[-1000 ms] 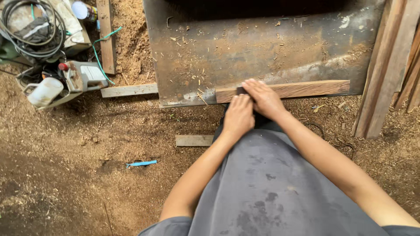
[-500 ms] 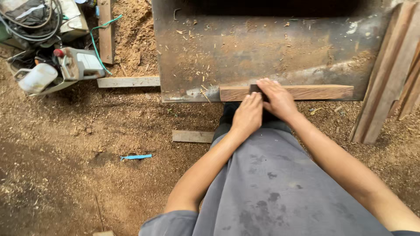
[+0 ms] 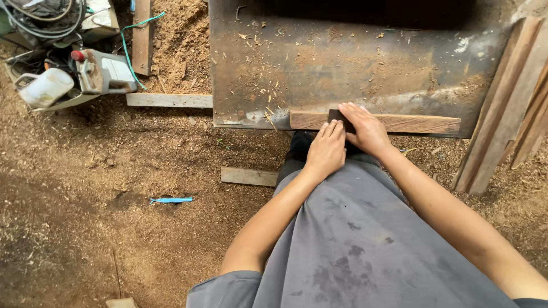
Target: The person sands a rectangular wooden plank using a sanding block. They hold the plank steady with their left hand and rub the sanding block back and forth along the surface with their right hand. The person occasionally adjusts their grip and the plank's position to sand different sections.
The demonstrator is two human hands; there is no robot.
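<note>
A long wooden strip (image 3: pixel 411 122) lies along the near edge of a rusty metal table (image 3: pixel 342 63) dusted with sawdust. My right hand (image 3: pixel 365 128) rests flat on the strip and covers part of a small dark block (image 3: pixel 337 117) lying on it. My left hand (image 3: pixel 326 151) sits just below, fingers together, its fingertips touching the strip's near edge beside the block. Both forearms reach forward over my grey clothing (image 3: pixel 365 239). Whether either hand grips the block is hidden.
Sawdust covers the ground. A short plank (image 3: pixel 248 177) and a blue strip (image 3: pixel 171 200) lie on it. A longer plank (image 3: pixel 168 100) lies left of the table. A white jug (image 3: pixel 45 88), a power tool (image 3: pixel 105 71) and coiled cables (image 3: pixel 40 17) sit top left. Boards (image 3: pixel 508 114) lean at right.
The view has shifted slightly. My hands stay together at the dark block on the strip, with little visible motion between the frames.
</note>
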